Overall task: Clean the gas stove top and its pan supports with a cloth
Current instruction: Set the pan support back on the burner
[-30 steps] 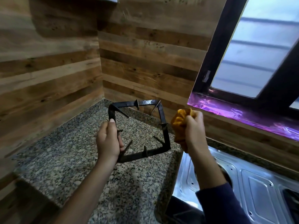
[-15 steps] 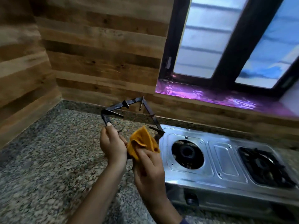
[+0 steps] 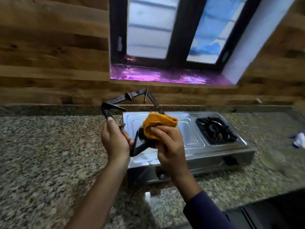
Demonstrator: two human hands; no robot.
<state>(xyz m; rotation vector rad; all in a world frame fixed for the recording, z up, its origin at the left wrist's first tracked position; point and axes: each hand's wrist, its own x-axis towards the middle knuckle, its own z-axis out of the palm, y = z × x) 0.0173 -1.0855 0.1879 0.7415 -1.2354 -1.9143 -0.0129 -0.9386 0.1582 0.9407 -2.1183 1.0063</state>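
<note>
The pan support (image 3: 132,98) was dark, matt metal with rusty brown patches. The cloth (image 3: 158,124) was soft, orange, rumpled fabric. The stove top (image 3: 189,134) was glossy pressed steel. The bench (image 3: 49,154) was speckled polished granite, the wall (image 3: 54,47) streaked brown wood grain, and the window sill (image 3: 165,76) shone glossy purple.

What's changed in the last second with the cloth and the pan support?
The right hand brought the orange cloth from the right side of the pan support down onto its near bar. The view swung right, showing the whole stove. Unchanged: the left hand grips the support's left side, held up off the counter.
</note>
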